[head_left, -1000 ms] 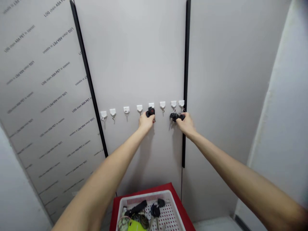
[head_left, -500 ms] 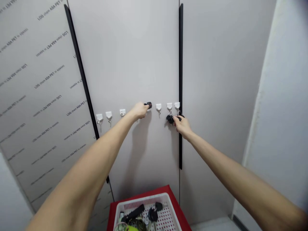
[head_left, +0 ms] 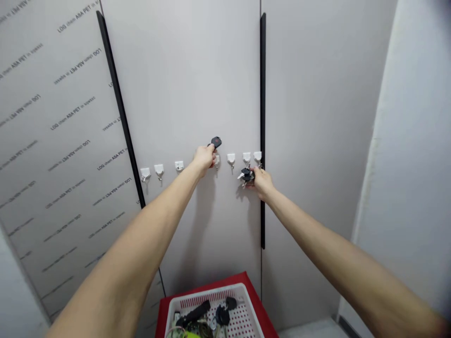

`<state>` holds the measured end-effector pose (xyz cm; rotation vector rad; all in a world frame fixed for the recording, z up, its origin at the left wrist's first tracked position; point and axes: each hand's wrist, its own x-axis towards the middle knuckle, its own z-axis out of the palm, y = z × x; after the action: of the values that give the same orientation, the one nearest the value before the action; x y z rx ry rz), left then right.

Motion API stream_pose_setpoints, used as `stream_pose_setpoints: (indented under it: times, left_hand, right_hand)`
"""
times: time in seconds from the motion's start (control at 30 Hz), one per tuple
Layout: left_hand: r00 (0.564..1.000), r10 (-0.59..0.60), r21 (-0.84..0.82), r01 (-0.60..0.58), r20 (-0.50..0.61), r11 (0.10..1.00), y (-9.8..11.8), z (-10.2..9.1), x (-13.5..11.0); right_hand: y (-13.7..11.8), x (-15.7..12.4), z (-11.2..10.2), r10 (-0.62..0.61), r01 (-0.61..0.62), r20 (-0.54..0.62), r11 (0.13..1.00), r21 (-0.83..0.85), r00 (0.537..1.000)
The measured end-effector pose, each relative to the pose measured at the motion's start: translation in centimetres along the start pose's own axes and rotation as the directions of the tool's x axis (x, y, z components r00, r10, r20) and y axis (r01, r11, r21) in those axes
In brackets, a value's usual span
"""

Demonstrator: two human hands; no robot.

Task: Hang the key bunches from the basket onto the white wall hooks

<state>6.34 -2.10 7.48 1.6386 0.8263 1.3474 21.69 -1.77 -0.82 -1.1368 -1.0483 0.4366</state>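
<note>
My left hand [head_left: 204, 158] is closed on a black key fob [head_left: 216, 142] with a reddish mark, held up just above a white adhesive hook [head_left: 217, 161]. My right hand [head_left: 263, 182] is closed around a bunch of keys [head_left: 247, 175] with black heads and silver metal parts. This bunch is just below the two rightmost white hooks, the nearer one [head_left: 246, 157] and the end one [head_left: 258, 156]. Whether its ring still touches a hook, I cannot tell. Another white hook [head_left: 231, 159] sits between my hands.
More white hooks [head_left: 159, 171] line the pale cabinet door [head_left: 183, 94] to the left. Long black handles [head_left: 262, 94] run down the doors. Below, a white perforated basket [head_left: 253, 319] holds black keys [head_left: 222, 315] and other small items on a red surface [head_left: 243, 278].
My left hand has lifted the key fob slightly up and left, uncovering the hook beneath. My right hand has turned the key bunch, and more silver parts now show.
</note>
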Motion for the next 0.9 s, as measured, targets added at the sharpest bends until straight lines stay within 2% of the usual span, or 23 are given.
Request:
stream_pose_setpoints:
  times: [0.07,0.1,0.17,0.23,0.37,0.47,0.57,0.67,0.77,0.83,0.9]
  left_hand:
    - [1.0,0.016,0.008,-0.016,-0.012,1.0,-0.3,0.2,-0.1]
    - [1.0,0.022,0.025,-0.022,0.002,0.999,-0.6,0.2,-0.3]
    - [0.998,0.026,0.06,-0.03,0.057,0.998,-1.6,0.3,-1.1]
    - [0.992,0.011,0.079,-0.02,0.122,0.997,-2.7,0.3,-2.3]
    - [0.976,-0.037,0.096,0.017,0.216,0.995,-4.6,0.2,-4.7]
    - [0.962,-0.076,0.111,0.049,0.263,0.993,-5.6,0.1,-5.9]
    - [0.95,-0.107,0.122,0.074,0.292,0.99,-6.2,0.2,-6.5]
    - [0.937,-0.139,0.142,0.098,0.319,0.985,-6.6,0.4,-7.0]
    - [0.923,-0.17,0.171,0.117,0.345,0.978,-7.2,0.4,-7.5]
    - [0.915,-0.187,0.171,0.133,0.358,0.976,-8.1,0.0,-8.0]
    - [0.906,-0.215,0.162,0.165,0.365,0.973,-9.4,-0.7,-8.6]
  right_hand:
    - [-0.4,-0.4,0.2,0.192,-0.201,0.06,0.952,0.229,0.98]
    - [-0.6,-0.6,0.3,0.251,-0.271,0.103,0.915,0.298,0.962]
    - [-0.9,-0.9,0.2,0.286,-0.329,0.167,0.87,0.369,0.944]
    - [-1.0,-1.0,-0.1,0.286,-0.33,0.169,0.861,0.388,0.943]
    - [-1.1,-1.0,-1.2,0.191,-0.204,0.071,0.932,0.301,0.979]
    - [-1.6,-0.4,-1.9,0.033,-0.026,-0.099,0.997,0.069,0.995]
    - [-3.1,0.8,-1.8,-0.197,0.154,-0.212,0.967,-0.205,0.957]
    - [-5.7,2.1,-0.7,-0.392,0.308,-0.168,0.872,-0.38,0.904]
    - [-7.8,2.8,0.2,-0.457,0.391,-0.132,0.853,-0.345,0.88]
    - [-8.2,2.6,0.1,-0.395,0.362,-0.156,0.91,-0.202,0.905]
    - [-7.3,1.9,-0.7,-0.308,0.302,-0.169,0.951,-0.063,0.936]
